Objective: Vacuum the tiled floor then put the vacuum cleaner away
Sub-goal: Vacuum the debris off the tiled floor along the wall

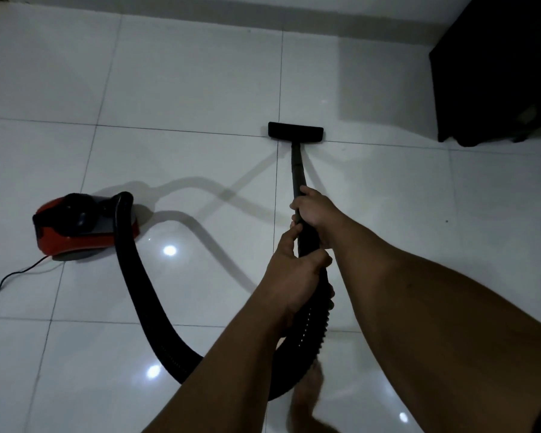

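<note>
A red and black canister vacuum cleaner (85,225) sits on the white tiled floor (185,82) at the left. Its thick black ribbed hose (135,295) curves down and round to a black wand (297,170). The wand ends in a flat black floor nozzle (295,131) resting on a tile joint ahead of me. My right hand (314,210) grips the wand higher up. My left hand (294,276) holds the handle end just below it, where the hose joins.
A dark cabinet (494,73) stands at the right against the wall. The black power cord (13,276) trails off left from the vacuum cleaner. A skirting edge (263,17) runs along the far wall. My bare foot (306,398) shows below the hose.
</note>
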